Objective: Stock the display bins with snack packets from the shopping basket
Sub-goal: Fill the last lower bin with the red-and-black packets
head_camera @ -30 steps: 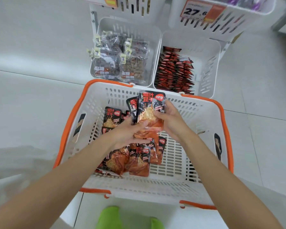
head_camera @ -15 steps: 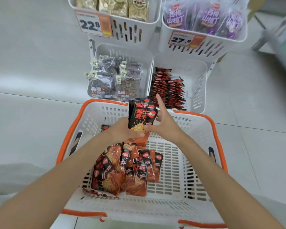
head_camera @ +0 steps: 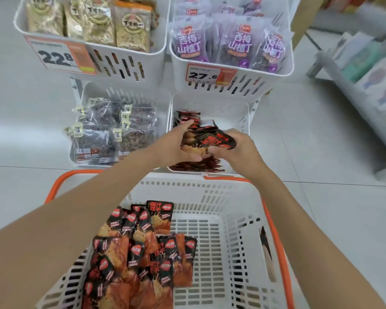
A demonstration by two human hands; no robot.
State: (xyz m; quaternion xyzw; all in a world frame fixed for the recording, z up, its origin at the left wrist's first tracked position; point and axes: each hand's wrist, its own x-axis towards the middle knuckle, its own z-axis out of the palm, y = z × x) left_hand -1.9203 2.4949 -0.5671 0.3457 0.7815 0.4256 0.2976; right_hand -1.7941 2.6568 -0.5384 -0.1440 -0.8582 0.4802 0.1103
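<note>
Both hands hold a small stack of black-and-orange snack packets (head_camera: 212, 139) over the lower right display bin (head_camera: 236, 108). My left hand (head_camera: 176, 146) grips the stack from the left, and my right hand (head_camera: 234, 148) pinches it from the right. Under the hands, rows of the same packets (head_camera: 201, 165) stand in that bin. The white shopping basket (head_camera: 232, 197) with an orange rim sits below, with several more packets (head_camera: 143, 253) piled in its left half.
The lower left bin (head_camera: 125, 92) holds clear bags of dark snacks. Upper bins hold tan packs (head_camera: 94, 21) and purple packs (head_camera: 227, 41), with price tags 22.8 and 27.6. A shelf (head_camera: 366, 70) stands at right. Grey floor tiles surround the rack.
Both hands have lifted the stack of packets out of the basket and carried it forward over the lower right bin. The view has tilted up toward the rack.
</note>
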